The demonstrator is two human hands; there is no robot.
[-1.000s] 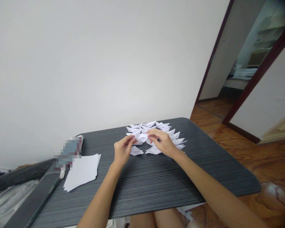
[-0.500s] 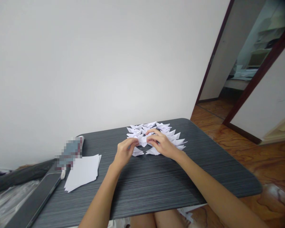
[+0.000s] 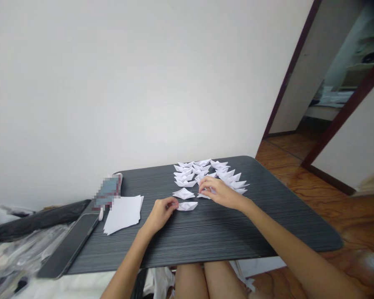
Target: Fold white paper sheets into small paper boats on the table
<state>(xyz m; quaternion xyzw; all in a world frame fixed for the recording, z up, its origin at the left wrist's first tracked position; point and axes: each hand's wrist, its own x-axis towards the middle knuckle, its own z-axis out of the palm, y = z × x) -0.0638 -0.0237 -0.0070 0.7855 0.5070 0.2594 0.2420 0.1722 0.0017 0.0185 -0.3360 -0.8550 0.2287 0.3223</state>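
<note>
Rows of folded white paper boats (image 3: 185, 183) stand on the dark table. My left hand (image 3: 161, 212) pinches the left tip of the nearest paper boat (image 3: 188, 206), which rests on the tabletop. Just behind that one sits another paper boat (image 3: 183, 193), touched by neither hand. My right hand (image 3: 220, 192) hovers over the boats to the right, its fingers curved and apart with nothing visible in them. It partly covers a boat (image 3: 203, 196) beneath its fingertips and some of those behind.
A stack of white paper sheets (image 3: 124, 214) lies at the table's left, beside a blurred-out item (image 3: 107, 192). Along the left edge is a dark flat panel (image 3: 71, 245). The wall (image 3: 187, 83) rises right behind the table (image 3: 252, 232); a doorway stands to the right.
Both hands held a boat up in front of the rows; now a boat lies at the front with my left hand on it. My right hand has let go and shifted right.
</note>
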